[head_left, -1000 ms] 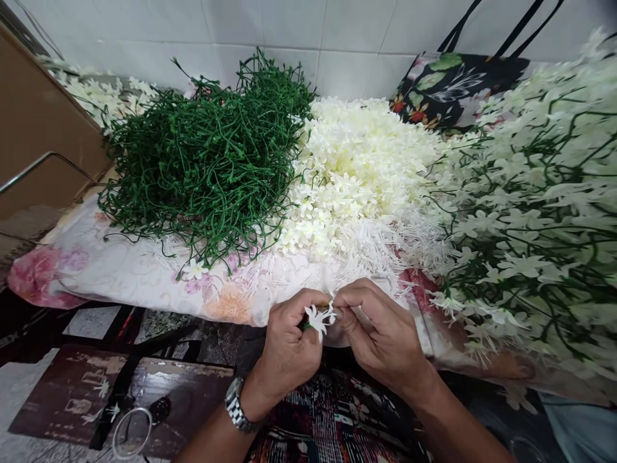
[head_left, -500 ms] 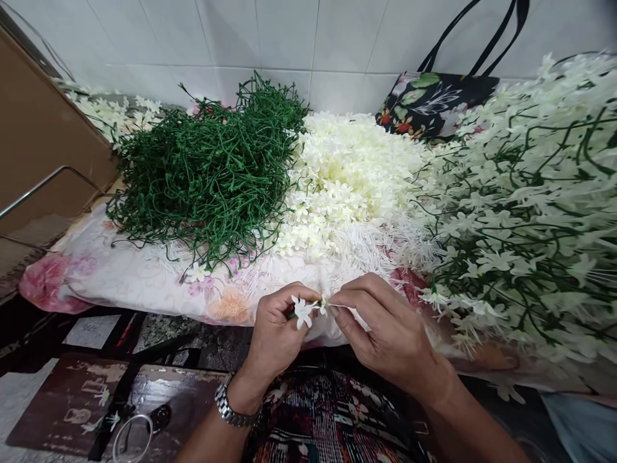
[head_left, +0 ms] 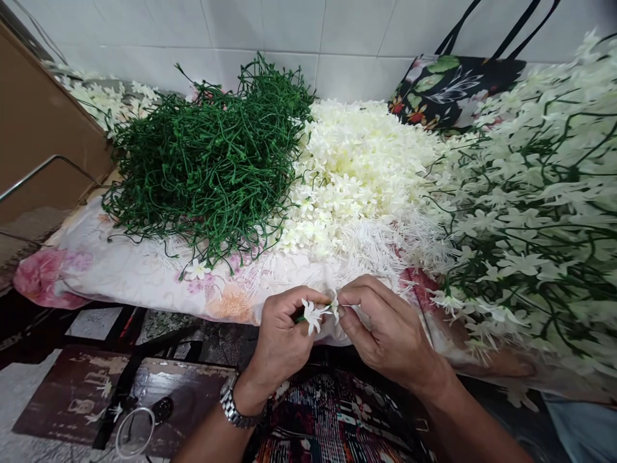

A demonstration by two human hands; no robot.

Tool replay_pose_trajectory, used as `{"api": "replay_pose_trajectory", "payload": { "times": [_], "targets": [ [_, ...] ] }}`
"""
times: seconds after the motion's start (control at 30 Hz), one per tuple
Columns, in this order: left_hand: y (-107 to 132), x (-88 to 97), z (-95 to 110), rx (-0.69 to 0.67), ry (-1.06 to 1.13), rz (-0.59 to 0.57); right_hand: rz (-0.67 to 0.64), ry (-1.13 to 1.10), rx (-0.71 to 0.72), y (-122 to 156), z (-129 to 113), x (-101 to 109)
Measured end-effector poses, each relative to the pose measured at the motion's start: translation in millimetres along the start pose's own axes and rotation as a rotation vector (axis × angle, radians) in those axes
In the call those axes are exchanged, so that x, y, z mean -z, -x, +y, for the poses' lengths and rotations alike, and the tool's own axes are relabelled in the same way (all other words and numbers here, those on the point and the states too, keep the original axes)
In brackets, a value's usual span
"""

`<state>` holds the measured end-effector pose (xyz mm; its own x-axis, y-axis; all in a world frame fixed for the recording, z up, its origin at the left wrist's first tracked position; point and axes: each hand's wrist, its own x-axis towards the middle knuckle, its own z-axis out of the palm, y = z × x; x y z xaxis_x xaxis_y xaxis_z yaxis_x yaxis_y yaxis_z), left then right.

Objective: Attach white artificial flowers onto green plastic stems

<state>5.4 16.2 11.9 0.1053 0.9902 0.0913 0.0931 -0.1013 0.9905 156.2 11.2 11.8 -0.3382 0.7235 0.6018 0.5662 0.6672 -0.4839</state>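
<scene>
My left hand (head_left: 282, 337), with a metal watch on its wrist, is closed around a short green stem carrying a small white flower (head_left: 313, 315). My right hand (head_left: 385, 328) pinches a thin white piece against that flower, fingertips almost touching the left hand's. Both hands hover at the near edge of a floral cloth (head_left: 120, 270). On the cloth lie a heap of bare green stems (head_left: 207, 161), a heap of loose white flowers (head_left: 361, 173) and a fringe of thin white spikes (head_left: 376, 247).
Finished green sprays with white flowers (head_left: 535, 206) pile up on the right. A dark floral bag (head_left: 448, 90) leans on the tiled wall behind. A brown board (head_left: 38, 122) stands at left. A metal ring (head_left: 135, 431) lies on the dark floor panel below.
The hands stay together on the same flower with only small finger shifts. The view tilted up, then back down.
</scene>
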Motion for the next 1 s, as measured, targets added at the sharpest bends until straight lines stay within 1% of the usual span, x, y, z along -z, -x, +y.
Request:
{"api": "replay_pose_trajectory", "payload": {
  "times": [0.4, 0.53, 0.63, 0.7, 0.77, 0.83, 0.93, 1.0],
  "targets": [
    [-2.2, -0.2, 0.3, 0.026, -0.018, 0.011, 0.0, -0.05, -0.035, -1.6, 1.0, -3.9],
    [-2.2, -1.0, 0.2, 0.072, 0.01, 0.007, 0.004, -0.041, -0.032, -1.6, 0.3, -6.0],
    [-2.3, -0.8, -0.1, 0.134, 0.041, 0.007, 0.022, -0.045, -0.025, -1.5, -0.3, -5.7],
    [-2.5, -0.2, -0.8, 0.194, 0.089, 0.004, 0.003, -0.08, -0.039, -1.3, -0.2, -2.6],
    [-2.4, 0.5, -1.7, 0.285, 0.19, 0.003, -0.025, -0.118, -0.078, -0.6, 0.5, 3.4],
    [-2.2, 1.2, -1.7, 0.381, 0.333, 0.013, -0.01, -0.112, -0.102, 0.4, 1.8, 11.1],
    [-1.8, 2.0, 2.0, 0.489, 0.511, 0.024, 0.041, -0.055, -0.092, 1.4, 3.2, 22.3],
    [-1.7, 2.2, 6.2, 0.531, 0.554, 0.018, 0.046, -0.035, -0.079, 0.7, 2.5, 27.6]
  ]
}}
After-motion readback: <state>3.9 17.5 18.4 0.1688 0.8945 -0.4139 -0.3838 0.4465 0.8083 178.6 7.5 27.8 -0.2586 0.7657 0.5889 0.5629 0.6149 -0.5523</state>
